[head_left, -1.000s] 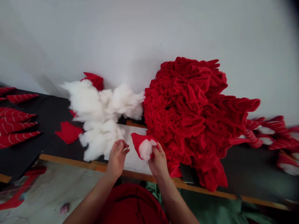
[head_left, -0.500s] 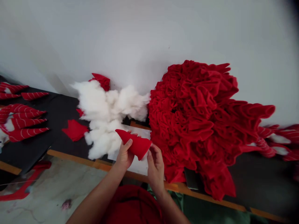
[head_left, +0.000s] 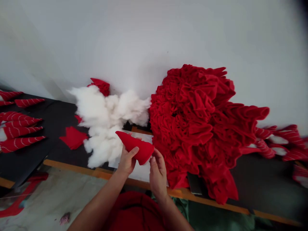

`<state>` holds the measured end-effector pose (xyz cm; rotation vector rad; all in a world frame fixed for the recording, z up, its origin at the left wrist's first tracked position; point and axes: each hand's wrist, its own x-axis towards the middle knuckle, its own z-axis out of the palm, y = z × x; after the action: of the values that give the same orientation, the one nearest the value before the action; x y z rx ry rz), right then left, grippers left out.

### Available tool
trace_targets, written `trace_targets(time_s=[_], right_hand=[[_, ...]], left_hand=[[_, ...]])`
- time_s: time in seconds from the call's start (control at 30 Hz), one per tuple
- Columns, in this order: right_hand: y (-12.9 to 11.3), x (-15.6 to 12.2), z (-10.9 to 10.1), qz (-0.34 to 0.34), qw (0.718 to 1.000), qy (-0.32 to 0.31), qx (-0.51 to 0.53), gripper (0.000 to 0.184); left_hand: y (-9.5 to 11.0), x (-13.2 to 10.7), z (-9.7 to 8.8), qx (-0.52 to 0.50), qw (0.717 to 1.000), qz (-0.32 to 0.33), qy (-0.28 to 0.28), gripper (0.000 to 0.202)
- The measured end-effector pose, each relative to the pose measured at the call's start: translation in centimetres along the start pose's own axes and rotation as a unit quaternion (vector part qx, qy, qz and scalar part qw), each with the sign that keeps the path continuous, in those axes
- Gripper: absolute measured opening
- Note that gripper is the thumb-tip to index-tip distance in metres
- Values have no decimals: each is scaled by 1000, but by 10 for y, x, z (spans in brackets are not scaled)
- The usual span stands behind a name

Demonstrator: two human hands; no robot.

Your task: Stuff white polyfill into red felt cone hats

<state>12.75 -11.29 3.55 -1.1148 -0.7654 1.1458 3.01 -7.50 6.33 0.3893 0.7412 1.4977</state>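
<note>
A plain red cone-shaped fabric hat (head_left: 137, 147) is held up over the near edge of the table, its point to the upper left and its wide end to the right. My left hand (head_left: 128, 162) is closed around its lower side, thumb on the front. My right hand (head_left: 158, 170) has its curled fingers at the rim of the wide end; the fingertips are partly hidden there. Behind the hat lies a heap of white fluffy stuffing (head_left: 103, 144). A white sheet (head_left: 141, 171) lies beneath my hands.
A large pile of red fabric pieces (head_left: 192, 128) rises to the right against the wall. Striped red cones (head_left: 24, 144) lie at the far left, with more striped cones (head_left: 288, 141) at the far right. A folded red piece (head_left: 73, 138) sits left of the stuffing.
The view has shifted slightly, moving most of the scene a little left. Both hands stay on the red hat, with my right fingers still at its wide end.
</note>
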Motion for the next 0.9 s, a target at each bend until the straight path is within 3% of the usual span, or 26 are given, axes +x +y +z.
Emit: trace_targets(time_s=[0.2,0.33,0.6,0.77,0.9], right_hand=[[-2,10,4,101,982,39,153,26],[-8,11,0,76,978,50,186,28],[-10,8,-9,64,972,47,222,40],[-7,5,-18,26,995,36,94,38],[-10,1,-24,-73,991,67,-88,26]], left_hand=[[-6,-2,0,61,997,3,-43,87],[-7,1,-2,100,993,18,-56,83],[-11,8,7,97,992,-36,-79,79],[-15,4,20,91,985,-84,-116,80],[-16,0,22,89,980,-118,-134,77]])
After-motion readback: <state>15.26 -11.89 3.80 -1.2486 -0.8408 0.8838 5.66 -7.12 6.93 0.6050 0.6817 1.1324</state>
